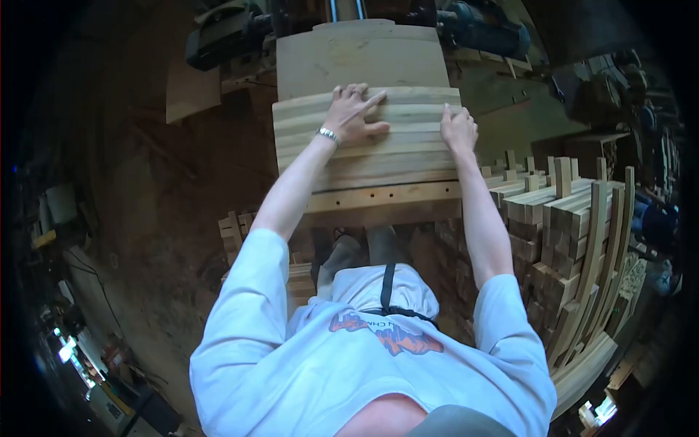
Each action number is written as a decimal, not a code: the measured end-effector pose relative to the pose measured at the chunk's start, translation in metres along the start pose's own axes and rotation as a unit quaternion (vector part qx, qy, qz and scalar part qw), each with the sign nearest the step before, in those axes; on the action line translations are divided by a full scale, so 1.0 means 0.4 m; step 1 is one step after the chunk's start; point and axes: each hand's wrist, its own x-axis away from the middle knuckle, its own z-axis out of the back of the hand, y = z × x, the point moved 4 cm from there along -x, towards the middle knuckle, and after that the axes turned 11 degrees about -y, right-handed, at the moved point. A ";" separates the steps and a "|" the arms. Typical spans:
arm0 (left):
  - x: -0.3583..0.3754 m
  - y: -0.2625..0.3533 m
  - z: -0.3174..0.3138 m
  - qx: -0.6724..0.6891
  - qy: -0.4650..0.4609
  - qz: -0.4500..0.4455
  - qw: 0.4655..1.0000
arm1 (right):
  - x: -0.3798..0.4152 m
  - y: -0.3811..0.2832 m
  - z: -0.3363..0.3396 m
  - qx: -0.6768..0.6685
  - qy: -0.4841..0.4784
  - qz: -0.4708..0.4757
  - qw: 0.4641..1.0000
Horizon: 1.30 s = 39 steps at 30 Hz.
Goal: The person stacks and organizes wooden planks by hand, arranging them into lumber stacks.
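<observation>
Several pale wooden strips (pixel 408 148) lie side by side across the machine's table in front of me. My left hand (pixel 354 114) rests on top of the far strips, fingers spread and thumb pointing right, with a metal-banded watch on the wrist. At the right ends of the strips, my right hand (pixel 459 130) is closed round the edge, its fingers curled and partly hidden. Beyond the strips lies a flat wooden board (pixel 364 58). The table's front edge (pixel 386 194) has a row of small holes.
Two motors (pixel 226 35) (pixel 484 30) flank the machine at the back. Stacked wooden blocks (pixel 542 211) with upright sticks stand close on my right. More cut wood (pixel 231 231) sits at lower left of the table. A brown panel (pixel 193 91) stands at the left.
</observation>
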 end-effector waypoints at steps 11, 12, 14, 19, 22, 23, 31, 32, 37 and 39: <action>0.035 0.020 0.049 0.025 -0.119 0.062 0.991 | 0.400 -0.109 -0.090 0.014 -0.158 0.438 0.885; 0.028 0.010 0.054 0.053 -0.122 0.057 0.989 | 0.404 -0.085 -0.123 -0.013 -0.138 0.461 0.876; 0.033 0.039 0.120 0.060 -0.094 0.052 0.992 | 0.339 -0.083 -0.117 0.033 -0.126 0.471 0.873; 0.179 0.147 0.321 0.061 0.002 0.090 0.994 | 0.260 -0.166 -0.095 0.250 -0.196 0.522 0.791; 0.317 0.221 0.409 0.187 0.068 0.116 0.973 | 0.271 -0.170 -0.063 0.194 -0.163 0.526 0.812; 0.365 0.218 0.421 0.265 0.098 0.097 0.954 | 0.296 -0.180 -0.034 0.181 -0.133 0.515 0.827; 0.537 0.351 0.599 0.370 0.180 -0.087 0.907 | 0.602 -0.109 0.376 -0.041 0.102 0.245 0.963; 0.524 0.401 0.611 0.426 0.169 -0.103 0.883 | 0.637 -0.059 0.431 -0.132 0.117 0.180 0.968; 0.388 0.631 0.637 0.545 0.014 -0.188 0.817 | 0.827 0.178 0.685 -0.425 0.129 0.086 0.892; 0.313 0.801 0.653 0.591 -0.077 -0.269 0.757 | 0.920 0.231 0.766 -0.510 0.124 0.060 0.849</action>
